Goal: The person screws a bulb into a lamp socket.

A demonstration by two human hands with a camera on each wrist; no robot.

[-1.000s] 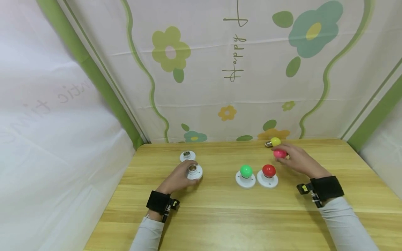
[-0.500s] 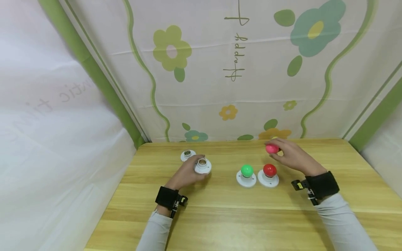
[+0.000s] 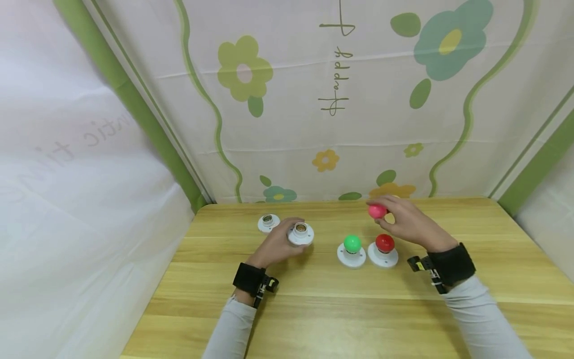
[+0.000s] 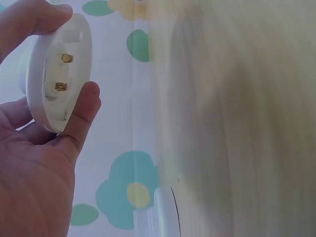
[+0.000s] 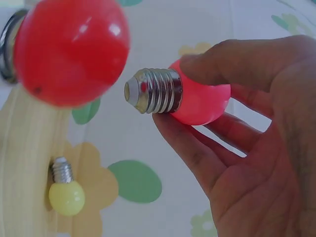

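pinching a white lamp holder [image 3: 301, 240] at its rim in the left hand [image 3: 275, 245], socket mouth [image 3: 301, 228] facing up; gripping a pink bulb [image 3: 377, 211] by its globe in the right hand [image 3: 414, 224]; holding both clear of the table [image 3: 314, 314], well apart, not yet joined; seems to be at the step of pairing this bulb with this holder, judging by a green bulb [image 3: 353, 244] and a red bulb [image 3: 384, 243] standing seated in their own mounts between and in front of the hands. calls next, most likely, for lining up the metal cap [image 5: 163, 91], pointing down toward the table, over the socket mouth, entering it straight and turning to catch the thread, with the holder kept level; could jam if started at a tilt. leaves a spare holder [image 3: 266, 228] at back left unfilled, and a yellow bulb [image 5: 67, 198] lying loose near the back edge. cannot see the cap from the head view, nor much of the yellow bulb behind the right hand; cannot see into the socket mouth from the left wrist, only brass contacts [image 4: 67, 58] underneath; in the right wrist view, find the red bulb blurred, with its mount cut off at the left edge
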